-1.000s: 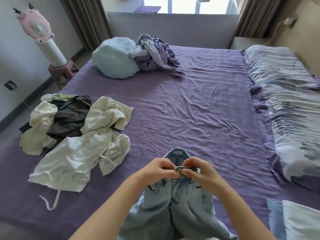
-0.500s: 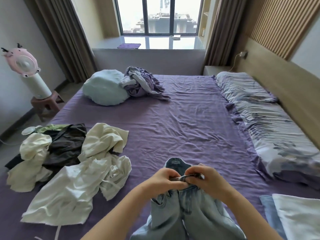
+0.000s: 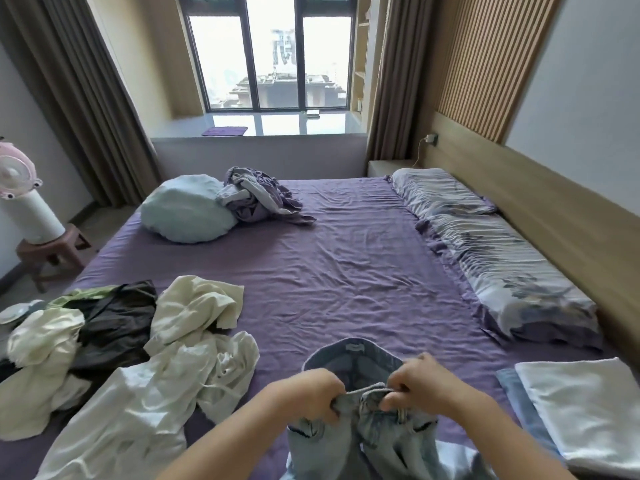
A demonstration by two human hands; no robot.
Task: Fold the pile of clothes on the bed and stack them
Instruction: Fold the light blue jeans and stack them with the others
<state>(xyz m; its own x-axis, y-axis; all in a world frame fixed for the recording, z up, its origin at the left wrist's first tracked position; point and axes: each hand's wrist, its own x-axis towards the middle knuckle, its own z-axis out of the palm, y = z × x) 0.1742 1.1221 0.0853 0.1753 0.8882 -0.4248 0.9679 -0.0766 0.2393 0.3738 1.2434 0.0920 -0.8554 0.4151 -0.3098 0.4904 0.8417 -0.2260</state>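
Evidently both hands, left hand (image 3: 313,393) and right hand (image 3: 420,384), pinch the jeans (image 3: 363,441) at the waistband, bottom centre, probably to line up the front before folding.

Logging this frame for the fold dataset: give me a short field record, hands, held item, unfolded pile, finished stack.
left hand: grips jeans waistband
right hand: pinches the waistband front
held item: light blue jeans, waist open, legs toward the person
unfolded pile: white and black clothes, left on purple bed sheet
finished stack: folded white garment on folded blue garment, right
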